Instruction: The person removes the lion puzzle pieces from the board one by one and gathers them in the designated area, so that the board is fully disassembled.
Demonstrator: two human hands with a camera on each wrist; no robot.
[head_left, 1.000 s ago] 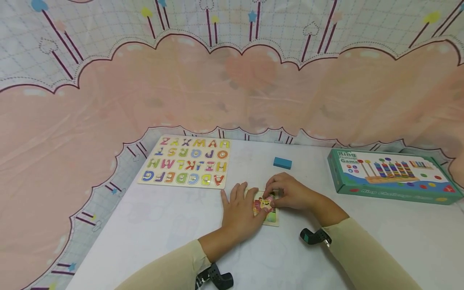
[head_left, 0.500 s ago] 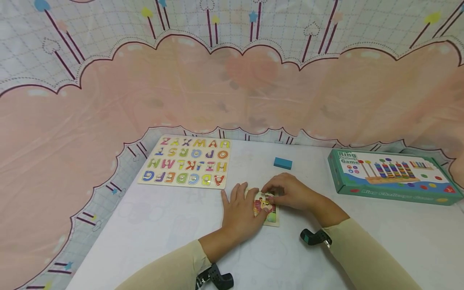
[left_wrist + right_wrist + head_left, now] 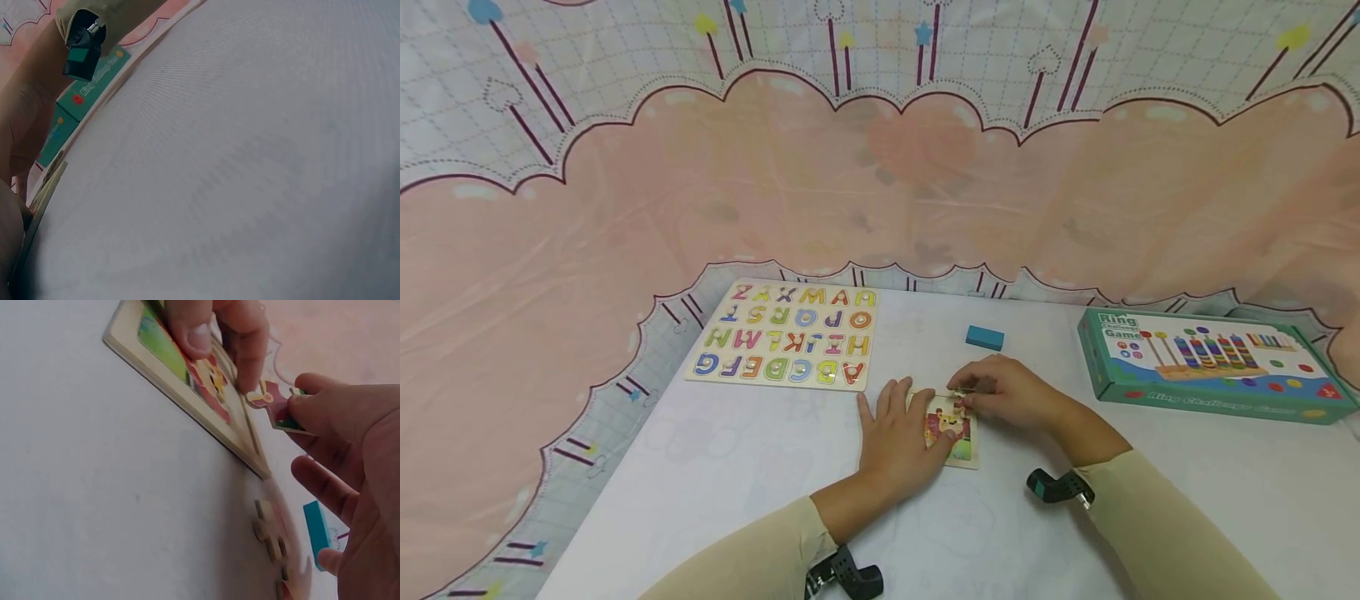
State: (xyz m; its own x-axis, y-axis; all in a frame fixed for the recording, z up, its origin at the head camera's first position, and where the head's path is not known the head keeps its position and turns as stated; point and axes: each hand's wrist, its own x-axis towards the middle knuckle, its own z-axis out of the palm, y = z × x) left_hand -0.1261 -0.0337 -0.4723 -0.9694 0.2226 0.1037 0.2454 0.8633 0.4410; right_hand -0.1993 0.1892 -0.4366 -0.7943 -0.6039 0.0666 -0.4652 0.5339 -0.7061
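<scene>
A small wooden jigsaw board point(image 3: 967, 461) with a cartoon animal picture lies on the table. My left hand point(image 3: 891, 442) rests over its left side, fingers spread and fairly straight, the thumb on the picture. At the board's far right corner my right hand point(image 3: 1017, 402) pinches a puzzle piece point(image 3: 280, 407) between thumb and fingers. Seen from the right wrist, this dark red, yellow and green piece is held clear of the board, and bare wood shows in that part of the tray. The left wrist view catches just the board's edge point(image 3: 47, 194).
Loose puzzle pieces point(image 3: 272, 531) lie beyond the board in the right wrist view. A blue block point(image 3: 985, 337) sits farther back. The alphabet board point(image 3: 782, 335) is at the left, and a green ring game box point(image 3: 1217, 367) stands at the right.
My right hand has shifted slightly away and to the right, from over the picture to the board's corner, with the piece in its fingers. The left hand has stayed in place.
</scene>
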